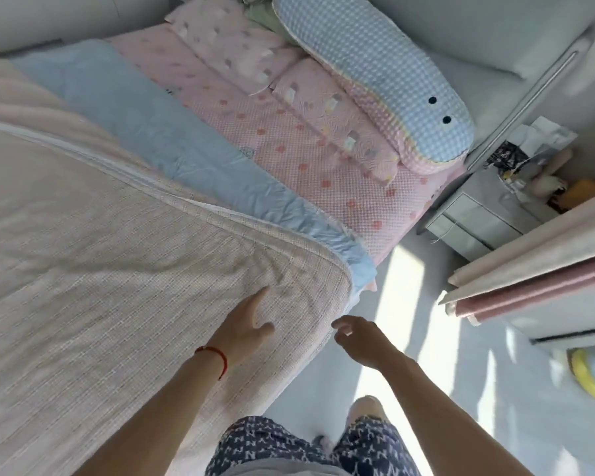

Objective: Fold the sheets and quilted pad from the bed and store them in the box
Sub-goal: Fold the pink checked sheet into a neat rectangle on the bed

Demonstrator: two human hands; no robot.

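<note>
Quilted pad in a pale woven check covers the near part of the bed, its rounded corner hanging at the mattress edge, where a person's left hand rests flat on it with fingers straight and spread. Just beside that corner the right hand hovers over the floor — fingers loosely curled, holding nothing, apart from the fabric. A light blue sheet shows from under the pad's far edge, and beyond it lies a pink dotted sheet reaching to the head of the bed. Two pink patterned pillows and a long blue gingham cushion sit there. A red cord bracelet circles the left wrist — sunlight stripes the floor.
</note>
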